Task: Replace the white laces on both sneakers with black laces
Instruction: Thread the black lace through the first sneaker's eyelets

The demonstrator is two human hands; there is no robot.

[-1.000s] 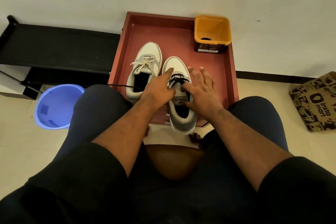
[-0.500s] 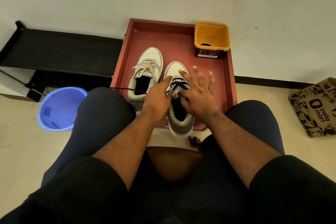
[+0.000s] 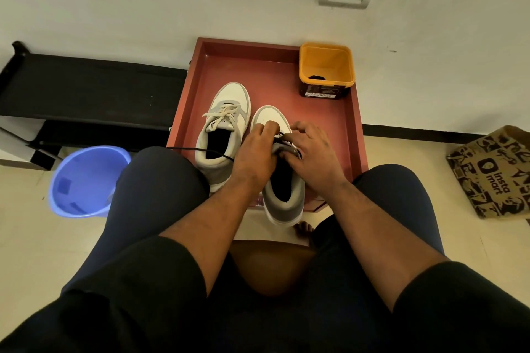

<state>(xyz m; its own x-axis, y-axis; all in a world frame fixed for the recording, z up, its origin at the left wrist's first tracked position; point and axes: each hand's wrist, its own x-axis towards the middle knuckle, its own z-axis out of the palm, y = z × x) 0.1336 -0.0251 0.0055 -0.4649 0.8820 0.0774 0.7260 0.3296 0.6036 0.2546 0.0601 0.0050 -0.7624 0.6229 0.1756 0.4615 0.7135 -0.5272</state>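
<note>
Both hands are working close together over the throat of the right sneaker (image 3: 282,180): the left hand (image 3: 253,152) is curling its fingertips down onto the black lace (image 3: 282,139) near the toe end, and the right hand (image 3: 311,149) is pinching the tongue and lace from the other side, thumb tucked under; how firmly either is clamping I cannot tell. A loose tail of that lace is trailing left across the opening of the left sneaker (image 3: 222,129) and over the person's thigh. The left sneaker is standing just beside the right one and is wearing its white laces (image 3: 222,114), so I judge the job roughly half done. Both shoes are sitting in the red tray (image 3: 351,129), the right one's heel overhanging the near edge. To lace well here, the hands should be keeping the tongue flat, pulling each crossing snug evenly, and freeing the trailing tail before it snags. Farther out, a yellow tub (image 3: 327,66) with something dark inside is resting in the tray's far corner, and a blue bucket (image 3: 86,180) is sitting on the floor to the left.
</note>
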